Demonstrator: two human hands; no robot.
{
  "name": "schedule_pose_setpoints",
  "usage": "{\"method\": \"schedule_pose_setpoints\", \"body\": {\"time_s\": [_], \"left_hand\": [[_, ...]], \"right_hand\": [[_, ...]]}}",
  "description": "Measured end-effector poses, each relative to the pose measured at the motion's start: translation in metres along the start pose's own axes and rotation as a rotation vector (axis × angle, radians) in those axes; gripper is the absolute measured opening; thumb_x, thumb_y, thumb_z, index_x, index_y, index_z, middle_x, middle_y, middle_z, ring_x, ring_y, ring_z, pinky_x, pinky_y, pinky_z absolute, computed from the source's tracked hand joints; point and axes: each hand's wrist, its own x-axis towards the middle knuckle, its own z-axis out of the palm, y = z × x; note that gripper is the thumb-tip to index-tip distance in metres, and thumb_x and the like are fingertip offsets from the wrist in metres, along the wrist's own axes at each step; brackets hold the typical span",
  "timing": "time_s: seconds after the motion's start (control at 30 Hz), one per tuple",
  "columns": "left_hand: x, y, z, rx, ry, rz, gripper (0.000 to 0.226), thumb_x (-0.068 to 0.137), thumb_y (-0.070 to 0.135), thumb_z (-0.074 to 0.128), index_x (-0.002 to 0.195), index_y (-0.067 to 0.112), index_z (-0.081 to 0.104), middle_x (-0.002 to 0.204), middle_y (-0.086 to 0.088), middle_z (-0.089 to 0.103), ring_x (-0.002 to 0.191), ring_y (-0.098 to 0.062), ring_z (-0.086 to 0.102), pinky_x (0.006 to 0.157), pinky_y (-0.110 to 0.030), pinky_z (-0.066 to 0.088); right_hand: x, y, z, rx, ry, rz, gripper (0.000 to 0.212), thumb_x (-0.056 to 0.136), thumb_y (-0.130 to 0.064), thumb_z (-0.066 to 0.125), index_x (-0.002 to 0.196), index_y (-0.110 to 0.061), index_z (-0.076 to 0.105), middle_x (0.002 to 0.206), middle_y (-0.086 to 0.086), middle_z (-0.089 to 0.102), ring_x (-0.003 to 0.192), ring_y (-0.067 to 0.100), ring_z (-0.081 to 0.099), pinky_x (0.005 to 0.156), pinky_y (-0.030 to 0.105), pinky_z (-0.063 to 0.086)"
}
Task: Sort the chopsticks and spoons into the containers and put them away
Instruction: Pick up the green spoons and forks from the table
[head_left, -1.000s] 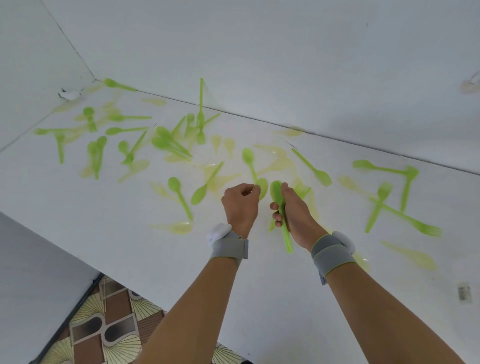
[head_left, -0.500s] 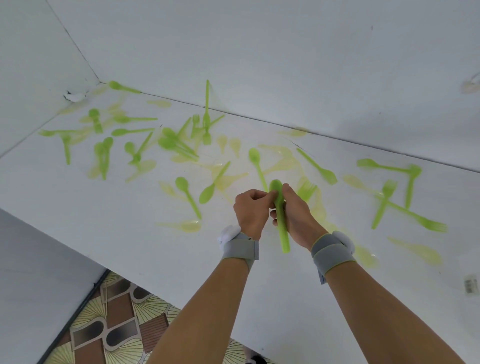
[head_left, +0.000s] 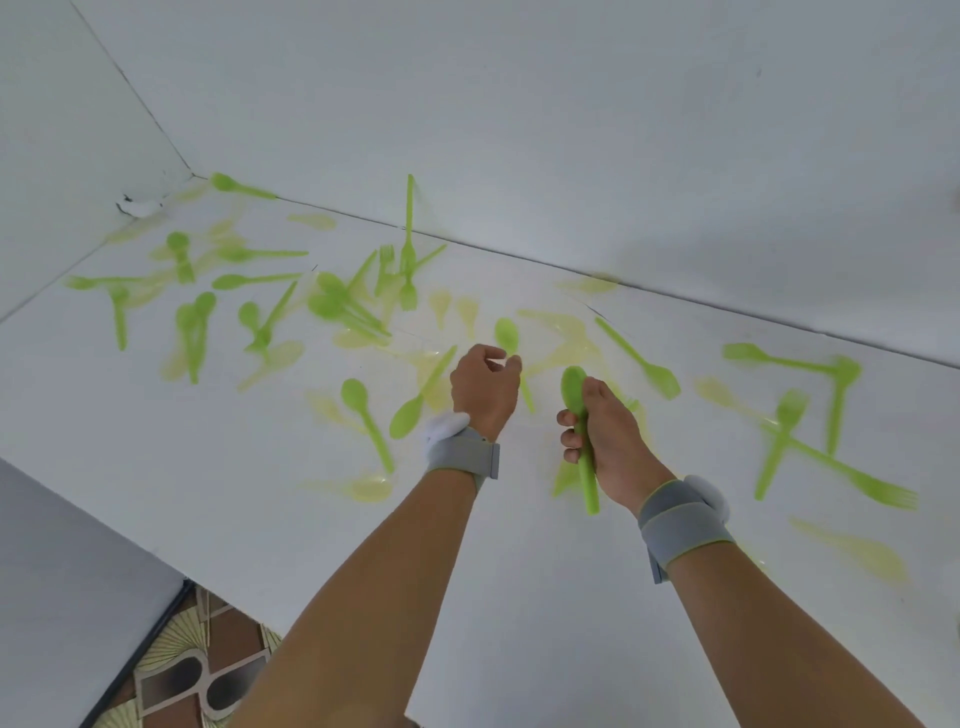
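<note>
Several green plastic spoons and forks and pale yellow ones lie scattered over the white table (head_left: 156, 457). My right hand (head_left: 605, 436) grips a green spoon (head_left: 574, 387) by the handle, bowl pointing away from me, handle end sticking out below the palm. My left hand (head_left: 483, 387) hovers just left of it, fingers loosely curled, thumb and forefinger apart and holding nothing. It is right beside the handle of another green spoon (head_left: 508, 333) lying on the table. No container is in view.
White walls close the table off at the back and left. Green forks (head_left: 784, 410) lie to the right, more green spoons (head_left: 358, 397) to the left. The table's near-left edge drops to a patterned floor (head_left: 197, 670).
My left hand came to the right hand's spoon half a second ago, then let go and moved away to the left and further out. The right hand kept its grip.
</note>
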Motion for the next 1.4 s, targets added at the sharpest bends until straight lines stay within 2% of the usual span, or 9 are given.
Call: {"method": "schedule_pose_setpoints", "body": {"time_s": [0.2,0.4,0.53,0.63,0.77,0.9,1.03,1.3,1.4], "left_hand": [[0.056,0.001,0.021,0.330,0.010,0.119,0.037,0.101,0.021,0.055,0.137,0.013,0.055,0.135,-0.009,0.049,0.113,-0.027,0.057,0.078,-0.029,0.037],[0.079,-0.011,0.035,0.493,-0.008,0.133,0.039,0.100,0.021,0.053,0.139,0.017,0.054,0.136,-0.007,0.044,0.117,-0.032,0.054,0.082,-0.039,0.049],[0.080,-0.009,0.037,0.379,0.041,0.080,0.022,0.096,0.018,0.057,0.117,0.015,0.065,0.116,-0.004,0.058,0.099,-0.026,0.061,0.071,-0.031,0.043],[0.074,-0.006,0.035,0.269,0.062,0.045,0.019,0.095,0.019,0.059,0.110,0.016,0.071,0.095,0.003,0.066,0.083,-0.019,0.064,0.066,-0.024,0.042],[0.058,0.005,0.027,0.108,0.151,0.106,0.013,0.092,0.019,0.066,0.100,0.015,0.077,0.089,0.001,0.073,0.075,-0.010,0.062,0.058,-0.004,0.037],[0.027,0.012,0.016,-0.139,0.042,0.059,0.008,0.089,0.019,0.073,0.093,0.016,0.079,0.076,0.009,0.073,0.064,0.002,0.062,0.066,-0.013,0.048],[-0.003,0.008,0.017,-0.195,-0.031,0.051,0.007,0.088,0.018,0.074,0.093,0.015,0.080,0.081,0.008,0.077,0.075,-0.003,0.071,0.071,-0.016,0.054],[-0.024,0.009,-0.001,-0.435,0.135,-0.125,0.009,0.090,0.012,0.073,0.095,0.006,0.077,0.079,0.000,0.072,0.051,0.002,0.060,0.050,-0.011,0.045],[-0.023,0.008,-0.011,-0.466,0.162,-0.165,0.009,0.091,0.013,0.072,0.095,0.006,0.076,0.083,-0.004,0.073,0.049,-0.007,0.062,0.044,-0.018,0.046]], "right_hand": [[0.031,-0.019,0.001,0.017,-0.034,0.025,0.023,0.110,-0.036,0.032,0.098,-0.027,0.049,0.066,0.000,0.042,0.050,0.015,0.030,0.047,0.024,0.027],[0.053,-0.025,0.005,0.036,-0.029,0.065,0.022,0.109,-0.038,0.034,0.097,-0.027,0.049,0.067,0.000,0.042,0.049,0.015,0.029,0.049,0.025,0.027],[0.060,-0.027,0.004,0.072,-0.034,0.081,0.023,0.108,-0.043,0.036,0.098,-0.025,0.048,0.066,-0.001,0.042,0.047,0.014,0.030,0.048,0.025,0.027],[0.060,-0.028,0.004,0.113,-0.031,0.094,0.023,0.107,-0.043,0.038,0.097,-0.024,0.047,0.066,-0.001,0.042,0.046,0.014,0.030,0.047,0.025,0.028],[0.059,-0.028,0.003,0.137,-0.013,0.098,0.022,0.107,-0.043,0.040,0.098,-0.025,0.049,0.064,0.000,0.043,0.046,0.015,0.031,0.047,0.025,0.029],[0.055,-0.028,0.007,0.086,-0.019,0.071,0.025,0.106,-0.044,0.041,0.105,-0.023,0.053,0.066,0.001,0.048,0.047,0.017,0.036,0.049,0.026,0.032],[0.047,-0.021,0.017,0.014,-0.058,0.020,0.044,0.107,-0.048,0.040,0.111,-0.011,0.063,0.077,0.007,0.061,0.055,0.019,0.051,0.056,0.031,0.043],[0.034,-0.004,0.043,-0.044,-0.122,0.016,0.045,0.108,-0.044,0.037,0.124,-0.010,0.061,0.082,0.008,0.061,0.056,0.017,0.048,0.049,0.029,0.040],[0.031,-0.002,0.056,-0.013,-0.156,0.030,0.048,0.108,-0.045,0.036,0.125,-0.009,0.062,0.077,0.007,0.063,0.058,0.018,0.049,0.050,0.029,0.039]]}}
